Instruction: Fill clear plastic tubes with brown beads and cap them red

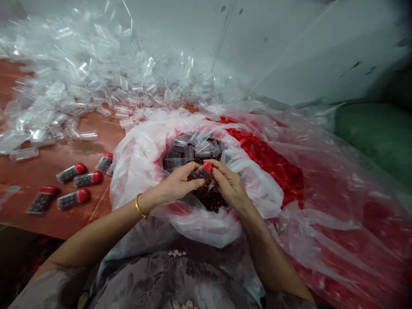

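Note:
My left hand (182, 182) is closed round a clear tube (199, 174) filled with dark beads. The fingers of my right hand (228, 184) are pressed against the red cap (207, 167) at the tube's right end. Both hands are over an open white plastic bag (135, 150), whose rim is bunched in a ring. Inside it lie dark brown beads (210, 199) and, toward the back, several clear tubes (206, 147). On the table to the left lie several filled tubes with red caps, one of them (72, 198) nearest the front.
A big heap of clear tubes (128, 77) covers the back left of the orange-brown table (103, 124). Red caps (267, 163) fill a large clear bag (337, 193) on the right. Behind stand a pale wall (273, 47) and a green object (373, 137).

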Demonstrator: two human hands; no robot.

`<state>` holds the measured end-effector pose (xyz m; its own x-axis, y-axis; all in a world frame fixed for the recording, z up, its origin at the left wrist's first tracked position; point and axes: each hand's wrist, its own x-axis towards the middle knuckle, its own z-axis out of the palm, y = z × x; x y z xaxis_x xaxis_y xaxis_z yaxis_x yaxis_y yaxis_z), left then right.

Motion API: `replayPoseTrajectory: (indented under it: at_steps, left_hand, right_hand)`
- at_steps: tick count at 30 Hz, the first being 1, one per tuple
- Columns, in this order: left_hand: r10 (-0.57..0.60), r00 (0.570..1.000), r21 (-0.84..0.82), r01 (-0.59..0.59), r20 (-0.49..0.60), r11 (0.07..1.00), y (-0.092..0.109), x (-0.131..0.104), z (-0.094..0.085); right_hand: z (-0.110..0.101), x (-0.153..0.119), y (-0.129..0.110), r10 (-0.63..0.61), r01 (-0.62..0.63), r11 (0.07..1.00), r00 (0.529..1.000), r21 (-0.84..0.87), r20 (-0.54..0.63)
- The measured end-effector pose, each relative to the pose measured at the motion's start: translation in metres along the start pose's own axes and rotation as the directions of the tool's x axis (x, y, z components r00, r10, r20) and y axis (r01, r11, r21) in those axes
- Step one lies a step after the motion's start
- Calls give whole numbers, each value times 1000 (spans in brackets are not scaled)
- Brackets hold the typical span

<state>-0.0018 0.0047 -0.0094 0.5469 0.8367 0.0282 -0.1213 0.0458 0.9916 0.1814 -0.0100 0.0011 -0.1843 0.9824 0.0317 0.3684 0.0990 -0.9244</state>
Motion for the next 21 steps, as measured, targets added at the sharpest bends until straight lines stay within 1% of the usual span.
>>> replayPoseTrajectory:
  at_steps: [4, 6, 9, 13, 15, 18, 19, 21]
  left_hand:
    - [47, 999, 120, -44, -22, 992, -2, -3, 0]
    - [65, 998, 189, -58, -27, 980, -1, -4, 0]
    - [77, 996, 284, -64, -36, 957, 0, -7, 0]
    - [111, 990, 347, -75, -85, 935, 2, -8, 2]
    - [132, 986, 356, -90, -97, 930, 2, -8, 3]
    - [116, 987, 392, -64, -108, 918, 5, -8, 4]
    - [99, 989, 414, -45, -112, 909, 7, -8, 5]
    - [57, 994, 473, -4, -98, 881, 11, -8, 7]
  right_hand:
    - [2, -4, 1, -133, 124, 977, 990, -172, -41]
    - [2, -7, 3, -205, 196, 945, 979, -262, -8]
    - [2, -11, 5, -274, 280, 881, 959, -382, 71]
    - [5, -12, -1, -326, 332, 782, 939, -528, 107]
    - [5, -11, -7, -338, 346, 774, 934, -531, 116]
    - [-2, -7, -17, -340, 345, 805, 935, -483, 101]
    - [-4, -4, -19, -340, 334, 816, 937, -472, 76]
    - [-5, 3, -23, -332, 296, 859, 943, -417, -15]
